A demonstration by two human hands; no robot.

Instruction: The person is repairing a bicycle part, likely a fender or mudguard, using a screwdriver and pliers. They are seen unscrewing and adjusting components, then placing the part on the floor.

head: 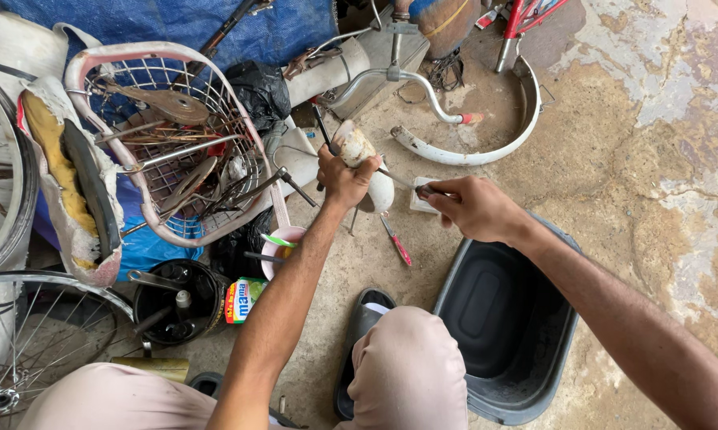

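Observation:
My left hand (pixel 341 177) grips a pale, dirty bottle-shaped object (pixel 354 146) and holds it upright above the concrete floor. My right hand (pixel 472 209) pinches a thin metal rod (pixel 399 180) that runs from its fingers toward that object. Under the right hand's fingertips lies a small white square pad (pixel 419 201). A red-handled tool (pixel 395 240) rests on the floor between the two hands. My knees and a black sandal (pixel 363 320) fill the lower middle of the view.
A black plastic tub (pixel 508 322) sits at right. A pink wire basket (pixel 168 135) full of metal parts stands at left, with bicycle wheels (pixel 24 334), a black can (pixel 176 299), a pink cup (pixel 279 247), a white mudguard (pixel 486 143) and a chrome handlebar (pixel 406 80) around.

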